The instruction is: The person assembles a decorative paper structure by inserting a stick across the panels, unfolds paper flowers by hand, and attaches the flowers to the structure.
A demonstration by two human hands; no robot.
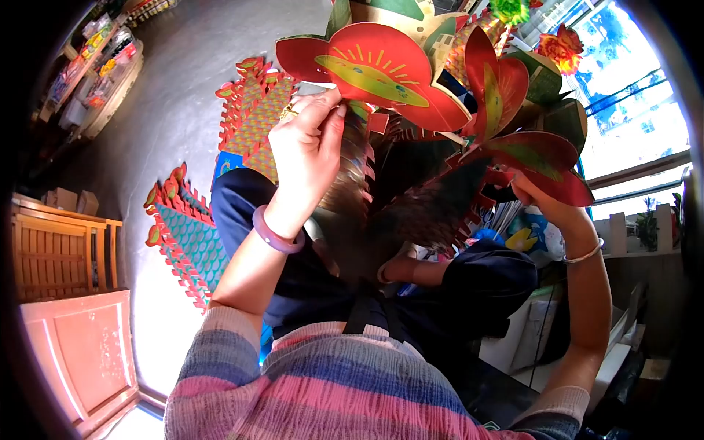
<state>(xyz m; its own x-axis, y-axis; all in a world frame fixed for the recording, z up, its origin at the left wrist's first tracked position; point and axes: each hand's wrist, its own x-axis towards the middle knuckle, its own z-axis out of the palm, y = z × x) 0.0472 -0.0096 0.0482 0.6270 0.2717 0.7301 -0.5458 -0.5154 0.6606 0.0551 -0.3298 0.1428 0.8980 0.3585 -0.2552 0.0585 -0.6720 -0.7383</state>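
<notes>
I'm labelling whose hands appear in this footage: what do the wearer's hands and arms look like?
Both hands are bare. The left hand has a gold-coloured ring and a thick mauve bangle; the right hand has a thin, pale bangle. The knit sleeves have grey, blue and pink stripes.

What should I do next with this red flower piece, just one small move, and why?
Probably steady the large red petal with your left hand and gently adjust the lower-right petal with your right. Each hand is beside its petal, and the two splay at different angles.
</notes>
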